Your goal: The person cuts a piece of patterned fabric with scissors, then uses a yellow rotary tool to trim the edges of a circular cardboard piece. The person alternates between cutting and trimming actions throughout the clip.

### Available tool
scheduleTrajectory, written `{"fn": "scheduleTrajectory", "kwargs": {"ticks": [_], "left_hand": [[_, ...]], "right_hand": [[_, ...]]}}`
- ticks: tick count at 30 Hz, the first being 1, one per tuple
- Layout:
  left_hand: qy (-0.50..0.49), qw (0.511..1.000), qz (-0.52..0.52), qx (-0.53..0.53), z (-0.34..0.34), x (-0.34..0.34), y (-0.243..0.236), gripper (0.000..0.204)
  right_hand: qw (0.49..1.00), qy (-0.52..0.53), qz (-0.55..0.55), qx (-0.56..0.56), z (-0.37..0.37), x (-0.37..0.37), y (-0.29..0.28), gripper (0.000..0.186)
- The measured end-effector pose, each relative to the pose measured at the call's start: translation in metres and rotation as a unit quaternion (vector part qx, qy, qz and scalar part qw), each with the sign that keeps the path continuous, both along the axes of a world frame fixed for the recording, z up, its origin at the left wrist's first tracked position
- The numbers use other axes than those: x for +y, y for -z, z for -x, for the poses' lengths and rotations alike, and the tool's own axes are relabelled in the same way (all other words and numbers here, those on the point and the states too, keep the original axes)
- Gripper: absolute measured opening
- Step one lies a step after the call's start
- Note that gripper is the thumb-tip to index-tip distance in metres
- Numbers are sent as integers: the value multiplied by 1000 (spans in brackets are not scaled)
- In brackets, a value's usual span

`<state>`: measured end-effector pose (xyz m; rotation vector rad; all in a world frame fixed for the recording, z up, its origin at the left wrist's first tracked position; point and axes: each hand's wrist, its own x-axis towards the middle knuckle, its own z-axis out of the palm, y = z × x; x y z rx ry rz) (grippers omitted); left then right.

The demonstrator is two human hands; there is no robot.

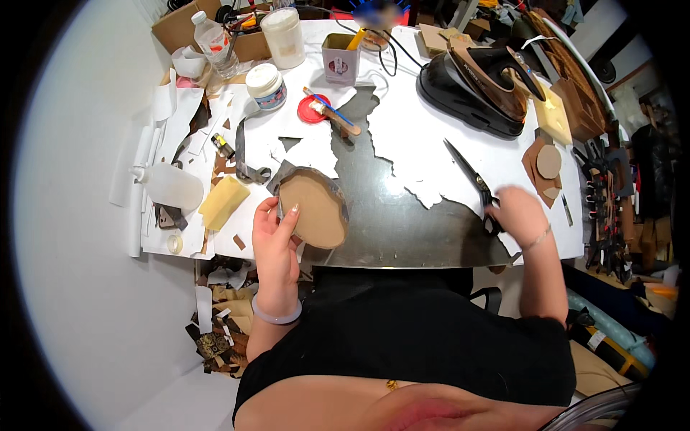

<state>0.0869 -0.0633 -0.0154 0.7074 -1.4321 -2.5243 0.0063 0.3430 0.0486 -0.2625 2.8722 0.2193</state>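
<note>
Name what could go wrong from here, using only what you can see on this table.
1. The right hand is at the handles of the scissors, near the table's front edge; a clumsy move might knock them off.
2. The scissors' blades lie over torn white paper, which might get snagged.
3. The left hand holds the rounded brown piece by one side, so it could slip or bend.

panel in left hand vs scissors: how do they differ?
Shape: the panel is broad and rounded; the scissors are long and narrow with a pointed tip.
Colour: the panel is tan with a grey edge; the scissors are mostly black.
Hands: the left hand grips the panel; the right hand is at the scissors' handles, grip unclear.
Shared: each has a hand at it.
</note>
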Motion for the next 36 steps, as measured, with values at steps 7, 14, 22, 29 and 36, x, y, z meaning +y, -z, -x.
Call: {"fn": "scheduleTrajectory", "kwargs": {"ticks": [7,14,22,29,36], "left_hand": [[5,1000,-11,6,-7,-12,3,42],[-46,999,13,3,-45,-35,6,42],[-76,994,59,-53,-69,-51,13,50],[-108,986,106,-74,-60,-31,-23,57],[-191,978,88,15,-97,-68,-14,56]], "right_hand": [[836,-342,153,402,198,-184,-45,36],[957,-202,201,42,305,-239,-38,27],[938,-236,91,238,244,-243,-85,19],[895,-272,52,350,168,-229,-115,18],[801,-370,368,294,91,-208,-111,15]]}}
